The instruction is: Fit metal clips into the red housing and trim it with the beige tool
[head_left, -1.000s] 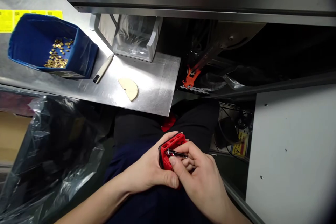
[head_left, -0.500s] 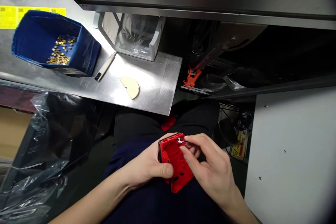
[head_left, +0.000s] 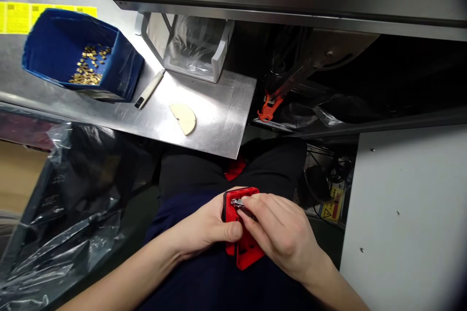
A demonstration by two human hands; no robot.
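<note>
My left hand [head_left: 215,226] is closed around a red plastic housing [head_left: 248,255] with a black edge, thumb across its near side. The housing is held tilted above my lap, and its hollow inside, with ribs and small holes, faces up. Between the thumb and fingers of my right hand [head_left: 280,231] is a small shiny metal tool [head_left: 237,202], its kind unclear. The tool's silver tip lies at the upper left corner inside the housing, and my fingers cover its other end. Part of the housing's right side is hidden behind my right hand.
On the metal bench [head_left: 219,126] stand a blue bin [head_left: 124,65] of small brass pieces and a clear-fronted drawer [head_left: 193,53]. A white pen-like tool [head_left: 149,89] and a cream half-disc [head_left: 183,119] lie nearby. A white panel [head_left: 408,194] is at my right.
My right hand has moved left across the housing, taking the metal tool from its upper right corner to the upper left. The left hand keeps its hold. The view has shifted slightly.
</note>
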